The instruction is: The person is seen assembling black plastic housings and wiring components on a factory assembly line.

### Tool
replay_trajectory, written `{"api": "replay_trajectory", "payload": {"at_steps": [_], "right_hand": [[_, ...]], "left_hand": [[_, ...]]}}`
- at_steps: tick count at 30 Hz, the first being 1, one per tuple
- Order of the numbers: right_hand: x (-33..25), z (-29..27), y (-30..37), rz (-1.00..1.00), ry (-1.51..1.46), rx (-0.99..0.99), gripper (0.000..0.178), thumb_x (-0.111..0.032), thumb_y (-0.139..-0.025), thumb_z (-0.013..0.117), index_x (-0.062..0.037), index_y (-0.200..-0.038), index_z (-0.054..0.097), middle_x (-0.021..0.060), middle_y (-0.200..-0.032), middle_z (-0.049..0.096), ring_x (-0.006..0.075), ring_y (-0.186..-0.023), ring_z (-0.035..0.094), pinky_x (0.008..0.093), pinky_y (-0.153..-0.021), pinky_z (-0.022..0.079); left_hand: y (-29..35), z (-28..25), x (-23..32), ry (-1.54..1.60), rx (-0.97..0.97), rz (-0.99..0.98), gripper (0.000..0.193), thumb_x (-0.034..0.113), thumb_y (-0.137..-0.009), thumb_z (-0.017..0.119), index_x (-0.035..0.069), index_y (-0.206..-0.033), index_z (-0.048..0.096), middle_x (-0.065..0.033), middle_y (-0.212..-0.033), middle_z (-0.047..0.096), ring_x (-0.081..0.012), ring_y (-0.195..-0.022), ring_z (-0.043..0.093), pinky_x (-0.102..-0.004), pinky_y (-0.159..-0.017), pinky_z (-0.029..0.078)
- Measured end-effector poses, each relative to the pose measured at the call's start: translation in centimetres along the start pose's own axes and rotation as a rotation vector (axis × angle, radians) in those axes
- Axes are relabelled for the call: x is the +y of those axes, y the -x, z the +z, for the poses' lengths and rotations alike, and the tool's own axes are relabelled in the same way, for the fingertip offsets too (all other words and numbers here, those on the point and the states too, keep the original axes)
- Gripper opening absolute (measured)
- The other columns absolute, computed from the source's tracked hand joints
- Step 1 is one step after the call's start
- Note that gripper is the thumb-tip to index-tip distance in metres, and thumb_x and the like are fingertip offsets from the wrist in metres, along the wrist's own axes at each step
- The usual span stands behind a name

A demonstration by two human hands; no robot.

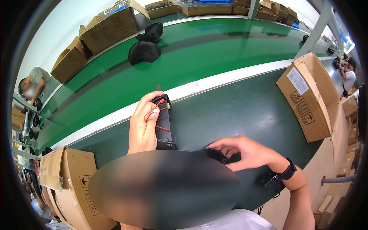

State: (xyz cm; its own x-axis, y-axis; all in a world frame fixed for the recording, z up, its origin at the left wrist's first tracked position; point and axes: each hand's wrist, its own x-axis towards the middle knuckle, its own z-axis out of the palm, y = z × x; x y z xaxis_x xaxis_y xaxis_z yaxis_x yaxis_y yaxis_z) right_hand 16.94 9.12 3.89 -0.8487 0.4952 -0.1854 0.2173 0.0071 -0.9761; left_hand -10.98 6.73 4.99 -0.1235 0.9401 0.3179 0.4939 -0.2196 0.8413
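Observation:
My left hand [142, 124] is closed around a black plastic housing [165, 134] at the near edge of the white rail. Thin red wires with a small red connector [161, 101] and a white connector [155, 112] lie over the housing by my fingers. To the right, a small curved black plastic part [217, 155] is gripped between the thumb and fingers of my right hand [243, 152], just above the dark green table. A blurred oval hides the area between and below my hands.
Beyond the white rail [207, 84] runs a green conveyor belt [214, 50] with black shell-like parts [145, 53] on it. Open cardboard boxes stand at right [306, 99] and near left [78, 180]. More boxes [109, 32] line the far side. Other people sit far left and far right.

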Motion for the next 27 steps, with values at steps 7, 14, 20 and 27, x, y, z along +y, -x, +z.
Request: {"api": "replay_trajectory", "payload": {"at_steps": [7, 14, 20, 27], "right_hand": [[-1.9, -2.2, 1.1, -0.271, 0.447, 0.695, 0.035, 0.000, -0.069, 0.058, -0.0012, -0.103, 0.066, 0.0105, -0.089, 0.066, 0.0208, -0.081, 0.061, 0.0299, -0.073, 0.049], [-0.9, 0.1, 2.2, -0.561, 0.569, 0.499, 0.071, -0.023, -0.061, 0.086, -0.0064, -0.114, 0.042, 0.0214, -0.134, 0.041, 0.0383, -0.127, 0.039, 0.0478, -0.104, 0.034], [1.7, 3.7, 2.1, -0.504, 0.514, 0.223, 0.045, -0.001, -0.069, 0.070, -0.0040, -0.109, 0.049, 0.0146, -0.131, 0.057, 0.0341, -0.103, 0.062, 0.0409, -0.080, 0.051], [-0.6, 0.9, 1.7, -0.692, 1.221, 0.698, 0.051, -0.012, -0.072, 0.069, -0.0033, -0.121, 0.058, 0.0099, -0.119, 0.057, 0.0268, -0.103, 0.055, 0.0476, -0.094, 0.044]], "left_hand": [[0.2, -0.3, -0.3, 0.005, 0.036, 0.036, 0.018, 0.007, -0.093, 0.043, -0.003, -0.080, 0.049, -0.0136, -0.117, 0.059, -0.0173, -0.074, 0.048, -0.0258, -0.070, 0.040], [-0.5, 1.3, -0.2, 0.029, 0.048, 0.088, 0.032, 0.022, -0.096, 0.044, -0.004, -0.079, 0.050, -0.0154, -0.117, 0.058, -0.0231, -0.093, 0.055, -0.0290, -0.085, 0.041], [0.5, 0.4, -0.7, 0.152, 0.077, 0.036, 0.032, 0.022, -0.096, 0.045, -0.008, -0.099, 0.056, -0.0082, -0.096, 0.050, -0.0124, -0.075, 0.039, -0.0234, -0.074, 0.033], [0.2, 0.9, -0.3, 0.151, 0.047, 0.008, 0.038, 0.021, -0.095, 0.047, -0.008, -0.118, 0.053, 0.0008, -0.075, 0.033, -0.0091, -0.069, 0.029, -0.0211, -0.067, 0.027]]}}
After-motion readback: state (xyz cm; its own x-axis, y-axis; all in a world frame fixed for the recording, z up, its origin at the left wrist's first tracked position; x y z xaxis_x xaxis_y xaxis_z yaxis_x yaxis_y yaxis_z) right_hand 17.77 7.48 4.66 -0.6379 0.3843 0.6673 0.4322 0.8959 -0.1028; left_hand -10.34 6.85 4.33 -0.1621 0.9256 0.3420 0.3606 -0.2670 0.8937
